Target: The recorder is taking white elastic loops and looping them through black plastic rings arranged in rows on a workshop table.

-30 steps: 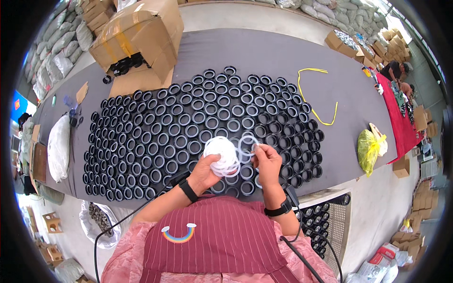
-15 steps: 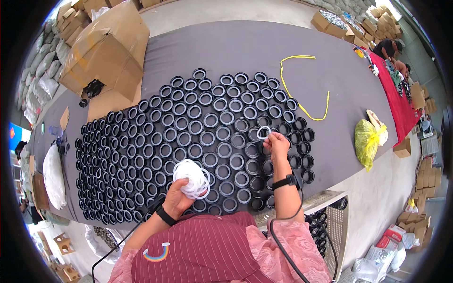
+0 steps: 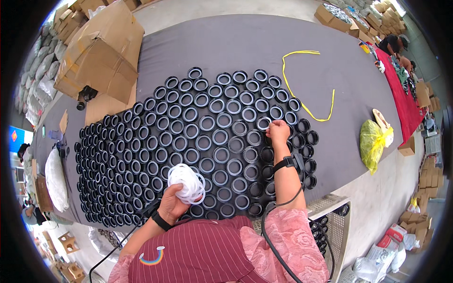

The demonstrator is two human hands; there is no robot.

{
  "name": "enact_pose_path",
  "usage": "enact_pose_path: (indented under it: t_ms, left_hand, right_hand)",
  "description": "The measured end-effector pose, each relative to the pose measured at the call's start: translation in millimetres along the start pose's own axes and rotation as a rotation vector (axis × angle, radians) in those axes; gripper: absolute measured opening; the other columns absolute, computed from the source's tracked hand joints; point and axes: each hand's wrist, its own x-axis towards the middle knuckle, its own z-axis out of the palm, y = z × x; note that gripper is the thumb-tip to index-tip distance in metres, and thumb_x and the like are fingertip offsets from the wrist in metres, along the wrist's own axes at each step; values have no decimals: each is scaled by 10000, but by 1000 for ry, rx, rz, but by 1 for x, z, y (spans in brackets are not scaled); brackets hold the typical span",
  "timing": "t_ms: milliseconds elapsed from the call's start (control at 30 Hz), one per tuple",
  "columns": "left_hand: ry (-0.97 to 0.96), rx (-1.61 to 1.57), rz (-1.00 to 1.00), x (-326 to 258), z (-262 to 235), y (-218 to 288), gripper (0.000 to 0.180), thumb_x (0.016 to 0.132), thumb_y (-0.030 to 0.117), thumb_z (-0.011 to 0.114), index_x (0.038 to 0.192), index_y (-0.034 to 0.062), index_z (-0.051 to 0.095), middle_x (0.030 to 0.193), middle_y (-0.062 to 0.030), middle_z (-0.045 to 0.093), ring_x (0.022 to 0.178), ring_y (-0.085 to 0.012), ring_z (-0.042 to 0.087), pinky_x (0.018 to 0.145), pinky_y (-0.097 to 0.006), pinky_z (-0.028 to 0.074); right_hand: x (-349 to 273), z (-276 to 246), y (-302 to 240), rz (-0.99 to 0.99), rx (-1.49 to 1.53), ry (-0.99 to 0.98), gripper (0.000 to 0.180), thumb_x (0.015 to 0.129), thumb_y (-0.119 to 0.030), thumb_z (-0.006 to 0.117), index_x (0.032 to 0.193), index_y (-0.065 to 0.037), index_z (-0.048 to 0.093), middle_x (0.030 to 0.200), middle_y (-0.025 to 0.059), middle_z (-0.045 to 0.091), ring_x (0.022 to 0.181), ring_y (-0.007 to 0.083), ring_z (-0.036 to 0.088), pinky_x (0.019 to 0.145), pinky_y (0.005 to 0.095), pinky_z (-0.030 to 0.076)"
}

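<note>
Black ring, right of centre, lies just left of right hand, whose grasp I can't tell; left hand clutches white rings.

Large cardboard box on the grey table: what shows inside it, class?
Black pieces show at the opening of the large cardboard box; whatever lies deeper is covered.

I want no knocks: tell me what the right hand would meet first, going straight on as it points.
Most likely the pale-topped black ring just at the fingertips of the right hand; depth is unclear, so I cannot tell whether they touch.
</note>
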Motion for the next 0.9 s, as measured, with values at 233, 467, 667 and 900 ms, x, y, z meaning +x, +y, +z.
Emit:
enact_pose_path:
  t_ms: [233,467,667,900]
  left_hand:
    - [-44,-63,7,9,-5,0,564,768,93,627,1300,110,441,1215,-117,555,1132,-336,544,915,-572,457]
    - [-76,-73,41,9,7,-2,550,790,69,618,1305,103,428,1212,-122,558,1124,-330,554,918,-586,460]
    - [-108,32,47,5,11,-8,524,780,126,613,1271,77,438,1193,-139,553,1092,-331,557,927,-521,459]
    - [-2,-68,95,5,-10,-8,488,780,87,597,1250,87,466,1177,-121,564,1082,-312,565,927,-512,463]
  right_hand:
    - [1,-7,3,-492,-618,119,176,759,-183,662,834,-24,665,821,175,674,791,325,648,744,415,501]
    - [-147,10,-39,-130,17,-655,179,859,-198,651,881,-23,681,743,-10,642,611,58,540,543,225,434]
    - [-238,21,-36,-5,153,-914,115,832,-109,682,901,-18,673,693,-25,612,550,41,526,494,187,423]
    - [-229,10,-30,100,300,-713,98,843,-91,666,886,-3,666,676,13,605,550,79,549,512,217,477]
